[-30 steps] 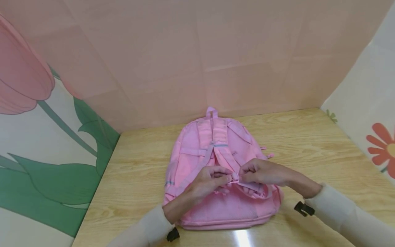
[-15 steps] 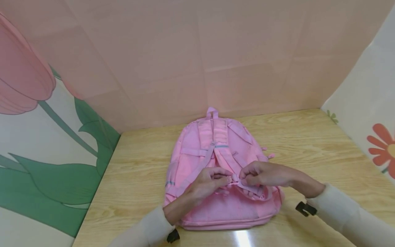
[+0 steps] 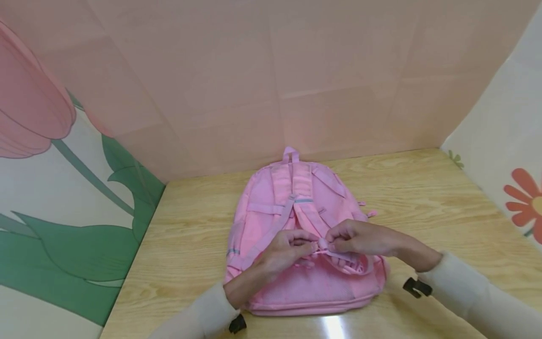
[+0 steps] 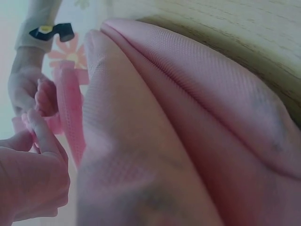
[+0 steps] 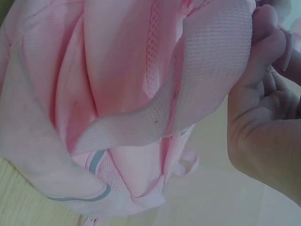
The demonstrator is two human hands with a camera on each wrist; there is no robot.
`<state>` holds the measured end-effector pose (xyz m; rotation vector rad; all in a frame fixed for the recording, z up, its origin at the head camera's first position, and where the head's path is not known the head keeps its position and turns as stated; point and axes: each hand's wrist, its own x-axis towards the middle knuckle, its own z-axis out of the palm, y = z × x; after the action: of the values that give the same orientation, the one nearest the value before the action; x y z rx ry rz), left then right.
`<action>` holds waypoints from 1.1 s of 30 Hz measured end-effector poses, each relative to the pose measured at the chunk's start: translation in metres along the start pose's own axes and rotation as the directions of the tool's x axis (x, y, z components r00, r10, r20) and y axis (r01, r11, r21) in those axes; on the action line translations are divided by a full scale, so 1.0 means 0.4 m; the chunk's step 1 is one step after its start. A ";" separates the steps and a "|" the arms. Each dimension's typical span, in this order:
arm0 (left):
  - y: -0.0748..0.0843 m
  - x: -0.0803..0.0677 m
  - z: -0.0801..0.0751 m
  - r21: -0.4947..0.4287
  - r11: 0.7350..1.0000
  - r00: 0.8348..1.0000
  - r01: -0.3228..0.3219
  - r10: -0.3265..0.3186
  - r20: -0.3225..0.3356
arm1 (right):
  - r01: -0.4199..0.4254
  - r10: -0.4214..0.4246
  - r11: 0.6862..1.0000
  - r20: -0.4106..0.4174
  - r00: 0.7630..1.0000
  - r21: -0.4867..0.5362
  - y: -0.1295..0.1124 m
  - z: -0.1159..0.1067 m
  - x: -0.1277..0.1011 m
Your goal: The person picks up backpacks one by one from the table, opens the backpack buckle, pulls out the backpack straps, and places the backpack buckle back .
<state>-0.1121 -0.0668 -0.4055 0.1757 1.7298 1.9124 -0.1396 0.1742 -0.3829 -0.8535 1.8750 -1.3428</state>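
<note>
1. Nearest the camera, two pale sleeves reach in over the front edge of the bench (image 3: 423,188), each wrist carrying a small black clip.
2. Over the last second very little changes: the right hand (image 3: 360,239) shifts a touch towards the left hand (image 3: 281,252), so the two now meet more closely at the small pink buckle (image 3: 322,244). By that closeness, the fine work on the strap is judged to be under way, not finished.
3. The left fingers (image 4: 40,129) are curled, thumb and forefinger pinching the buckle from its left side (the wrist view shows them bent close together).
4. The right fingers (image 5: 263,44) are likewise curled, pinching the buckle's other side, with the padded shoulder strap (image 5: 188,99) draped just beside them.
5. The pink backpack (image 3: 296,282) lies flat on the bench, straps upward, directly under both hands.
6. Farther off, its top loop points to the pink back wall (image 3: 275,70); flower-painted panels stand at either side.
</note>
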 end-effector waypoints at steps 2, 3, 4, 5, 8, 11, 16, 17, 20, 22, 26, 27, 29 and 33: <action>0.000 -0.001 -0.001 -0.002 1.000 1.000 -0.003 0.003 0.005 | 0.001 -0.001 1.000 -0.004 1.000 -0.008 0.000 0.001 0.002; -0.001 -0.001 -0.001 0.000 1.000 1.000 -0.005 0.005 0.008 | 0.000 0.000 1.000 -0.007 1.000 -0.011 0.000 0.001 0.003; -0.001 -0.001 -0.001 0.007 1.000 1.000 -0.010 0.010 0.008 | -0.001 0.001 1.000 -0.009 1.000 -0.012 0.000 0.002 0.004; -0.002 -0.002 -0.001 0.012 1.000 1.000 -0.015 0.015 0.007 | -0.004 0.004 1.000 -0.010 1.000 -0.012 -0.001 0.002 0.004; -0.005 -0.002 0.000 0.018 1.000 1.000 -0.024 0.024 0.000 | -0.011 0.011 1.000 -0.010 1.000 -0.004 -0.005 0.005 0.006; -0.009 -0.001 0.003 0.008 1.000 1.000 -0.024 0.024 -0.011 | -0.028 0.028 1.000 -0.007 1.000 0.005 -0.011 0.008 0.006; -0.008 -0.001 0.006 0.004 1.000 1.000 -0.019 0.019 -0.022 | -0.066 0.066 0.998 -0.010 0.998 0.008 -0.023 0.010 0.003; -0.007 -0.001 0.007 0.007 1.000 1.000 -0.020 0.020 -0.022 | -0.074 0.074 0.997 -0.012 0.997 0.005 -0.024 0.009 0.002; -0.003 -0.003 0.009 0.009 1.000 1.000 -0.020 0.020 -0.021 | -0.102 0.102 0.995 -0.018 0.995 -0.009 -0.027 0.006 -0.001; -0.001 -0.004 0.011 0.011 1.000 1.000 -0.020 0.020 -0.021 | -0.117 0.116 0.993 -0.025 0.993 -0.021 -0.026 0.005 -0.003; 0.000 -0.004 0.009 0.037 0.999 0.999 -0.029 0.030 -0.024 | -0.124 0.123 0.992 -0.033 0.992 -0.038 -0.025 0.004 -0.006; 0.000 -0.004 0.008 0.042 0.999 0.999 -0.032 0.033 -0.023 | -0.120 0.119 0.992 -0.027 0.993 -0.038 -0.025 0.003 -0.007; -0.001 -0.003 0.007 0.045 0.998 0.999 -0.034 0.035 -0.018 | -0.108 0.108 0.994 -0.009 0.994 -0.035 -0.024 0.001 -0.008; -0.003 -0.003 0.007 0.018 1.000 1.000 -0.023 0.023 -0.012 | -0.084 0.084 0.996 0.036 0.996 -0.023 -0.021 -0.001 -0.009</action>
<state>-0.1093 -0.0650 -0.4057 0.1922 1.7609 1.9187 -0.1368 0.1753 -0.3743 -0.7961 1.8794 -1.2497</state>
